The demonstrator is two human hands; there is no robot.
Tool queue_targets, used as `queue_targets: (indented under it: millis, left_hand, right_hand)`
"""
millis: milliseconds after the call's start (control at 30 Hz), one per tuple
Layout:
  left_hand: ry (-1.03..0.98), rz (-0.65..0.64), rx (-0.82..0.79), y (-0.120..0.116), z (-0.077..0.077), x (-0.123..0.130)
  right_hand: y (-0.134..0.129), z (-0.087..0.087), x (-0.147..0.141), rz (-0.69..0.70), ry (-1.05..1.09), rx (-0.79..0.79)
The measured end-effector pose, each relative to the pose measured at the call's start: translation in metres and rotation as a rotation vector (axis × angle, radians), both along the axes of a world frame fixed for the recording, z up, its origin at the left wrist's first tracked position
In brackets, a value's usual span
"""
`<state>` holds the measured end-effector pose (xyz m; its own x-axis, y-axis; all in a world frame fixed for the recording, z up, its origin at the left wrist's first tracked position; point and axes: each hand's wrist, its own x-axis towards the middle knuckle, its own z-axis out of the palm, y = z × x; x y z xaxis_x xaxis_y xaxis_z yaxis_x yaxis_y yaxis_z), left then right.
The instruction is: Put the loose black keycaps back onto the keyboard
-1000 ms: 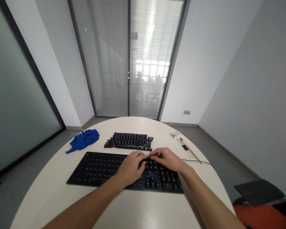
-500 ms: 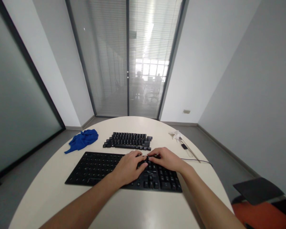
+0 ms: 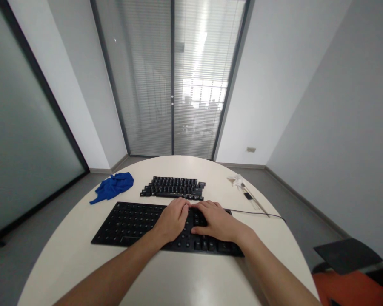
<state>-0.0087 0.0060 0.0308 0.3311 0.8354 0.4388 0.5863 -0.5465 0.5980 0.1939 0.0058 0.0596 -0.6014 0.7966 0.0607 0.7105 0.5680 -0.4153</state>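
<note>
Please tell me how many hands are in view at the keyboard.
2. The left hand is over the middle of the keyboard; the right hand is just to its right, over the keyboard's right part. Neither is wholly hidden.

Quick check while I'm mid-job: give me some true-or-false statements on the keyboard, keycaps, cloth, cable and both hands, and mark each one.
1. The blue cloth lies left of the loose keycaps. True.
2. The loose keycaps are heaped in a pile. False: they are laid out in rows.
3. The left hand and right hand are both at the keyboard. True.
4. The keyboard's left part has all its caps on. False: caps are missing there.
5. The cable runs off to the right. True.
6. The right hand holds the blue cloth. False: the cloth lies on the table, untouched.
</note>
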Motion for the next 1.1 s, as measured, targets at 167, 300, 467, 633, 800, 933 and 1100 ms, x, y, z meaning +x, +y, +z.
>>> queue_targets:
  millis: [167, 300, 467, 633, 800, 933, 1100]
  left_hand:
    - [0.013, 0.014, -0.020, -0.005, 0.005, 0.004]
    - [0.133, -0.025, 0.029, -0.015, 0.012, 0.007]
    - [0.309, -0.079, 0.095, -0.022, 0.009, 0.012]
    - [0.438, -0.136, 0.091, -0.026, 0.020, 0.010]
    - [0.512, 0.045, -0.016, -0.017, 0.045, -0.014]
    - [0.541, 0.108, -0.046, -0.005, 0.045, -0.043]
    - [0.377, -0.016, 0.038, -0.014, 0.019, -0.069]
  right_hand:
    - [0.006, 0.009, 0.018, -0.036, -0.035, -0.058]
    - [0.011, 0.015, 0.047, -0.137, -0.059, -0.130]
    - [0.014, 0.019, 0.077, -0.314, -0.151, -0.227]
    - [0.012, 0.025, 0.085, -0.410, -0.291, -0.278]
    - [0.012, 0.025, 0.074, -0.435, -0.368, -0.174]
    - [0.016, 0.021, 0.058, -0.355, -0.311, -0.053]
    - [0.024, 0.006, 0.037, -0.317, -0.183, 0.101]
